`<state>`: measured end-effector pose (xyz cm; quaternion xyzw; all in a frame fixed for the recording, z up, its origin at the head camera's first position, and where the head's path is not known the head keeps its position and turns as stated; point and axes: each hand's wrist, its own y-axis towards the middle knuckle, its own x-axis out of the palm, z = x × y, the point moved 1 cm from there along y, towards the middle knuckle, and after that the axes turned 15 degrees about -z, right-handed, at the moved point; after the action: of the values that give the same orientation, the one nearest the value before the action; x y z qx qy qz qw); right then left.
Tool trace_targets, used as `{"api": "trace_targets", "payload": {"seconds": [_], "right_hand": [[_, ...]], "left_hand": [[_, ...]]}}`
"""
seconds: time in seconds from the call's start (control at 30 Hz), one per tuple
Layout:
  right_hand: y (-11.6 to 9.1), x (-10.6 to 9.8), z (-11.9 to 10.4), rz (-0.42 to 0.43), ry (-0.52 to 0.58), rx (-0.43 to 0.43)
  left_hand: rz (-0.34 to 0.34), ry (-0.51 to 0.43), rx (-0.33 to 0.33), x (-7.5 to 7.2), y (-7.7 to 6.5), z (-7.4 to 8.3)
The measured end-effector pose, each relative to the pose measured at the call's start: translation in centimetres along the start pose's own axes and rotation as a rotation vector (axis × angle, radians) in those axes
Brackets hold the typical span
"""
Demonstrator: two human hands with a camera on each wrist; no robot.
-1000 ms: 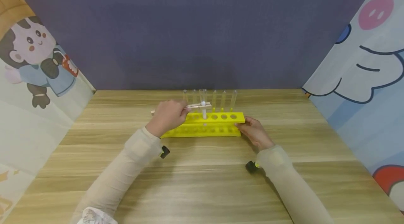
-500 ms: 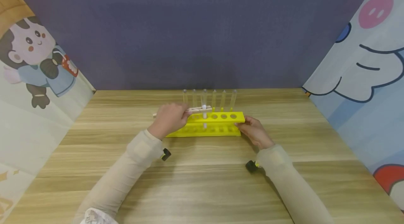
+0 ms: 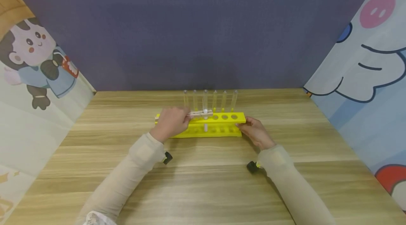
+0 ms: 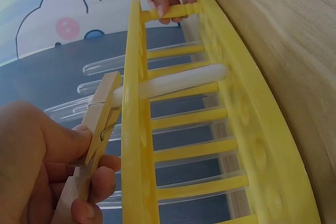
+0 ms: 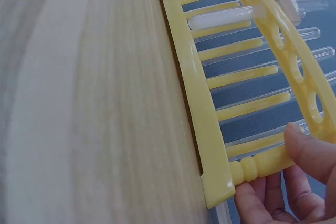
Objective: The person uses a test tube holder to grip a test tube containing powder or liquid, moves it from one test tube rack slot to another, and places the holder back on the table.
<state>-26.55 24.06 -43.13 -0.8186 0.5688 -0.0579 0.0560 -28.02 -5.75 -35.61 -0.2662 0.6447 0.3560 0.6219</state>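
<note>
A wooden test tube clamp [image 3: 201, 113] is pinched in my left hand [image 3: 171, 122], thumb on top and fingers below. Its jaws close around the upper part of a test tube [image 4: 178, 81] with white contents. This tube passes through a middle hole in the yellow test tube rack [image 3: 222, 120]; in the left wrist view its rounded bottom is right at the lower shelf. My right hand [image 3: 257, 135] grips the rack's right end post [image 5: 265, 163] between thumb and fingers. The rack's left end is partly hidden behind my left hand.
Several clear test tubes [image 3: 215, 100] stand upside down on pegs along the rack's back. The rack rests on a wood-grain table [image 3: 203, 182]. A dark panel [image 3: 203, 35] rises behind, with cartoon-printed walls at both sides.
My left hand has moved down and slightly right, lowering the clamped tube through the rack's hole toward the lower shelf. My right hand stays on the end post.
</note>
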Motion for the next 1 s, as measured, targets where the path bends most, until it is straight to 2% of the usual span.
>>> {"api": "trace_targets", "payload": {"seconds": [0.2,0.43,1.0], "right_hand": [[0.18,-0.03,0.10,-0.007,-0.010,0.004],[0.17,-0.01,0.08,-0.004,-0.009,-0.002],[0.25,-0.18,0.15,0.007,-0.009,0.007]], "left_hand": [[-0.031,-0.008,-0.006,0.21,0.04,0.04],[-0.015,0.014,-0.001,0.54,0.07,-0.06],[-0.025,0.040,-0.027,0.69,-0.02,0.05]]}}
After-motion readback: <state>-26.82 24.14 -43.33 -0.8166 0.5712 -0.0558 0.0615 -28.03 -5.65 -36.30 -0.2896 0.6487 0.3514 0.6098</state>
